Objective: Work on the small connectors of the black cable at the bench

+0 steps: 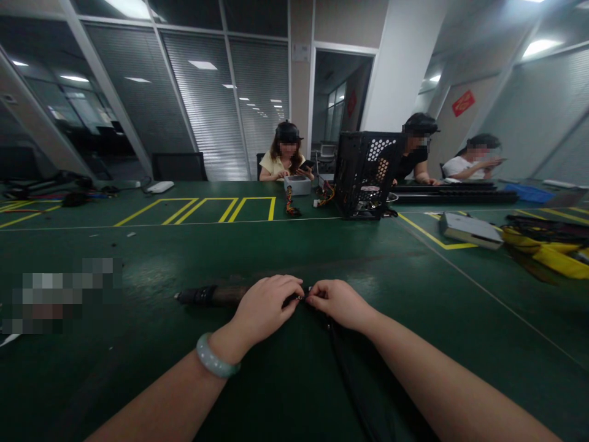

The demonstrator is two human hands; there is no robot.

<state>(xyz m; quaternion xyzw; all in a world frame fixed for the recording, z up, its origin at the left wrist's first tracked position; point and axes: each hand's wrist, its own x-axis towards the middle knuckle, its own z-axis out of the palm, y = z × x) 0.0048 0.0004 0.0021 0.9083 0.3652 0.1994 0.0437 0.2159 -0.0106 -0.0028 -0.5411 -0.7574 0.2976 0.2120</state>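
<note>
My left hand lies closed over a dark rod-like object resting on the green table; the rod's black end sticks out to the left. My right hand pinches a small part right where the rod's other end meets my left fingertips. A black cable or strap runs from under my right hand toward me. A pale green bangle is on my left wrist.
A black perforated computer case stands at the table's far middle, with a small grey box and loose wires beside it. A flat grey device and yellow items lie at right. Three people sit across the table.
</note>
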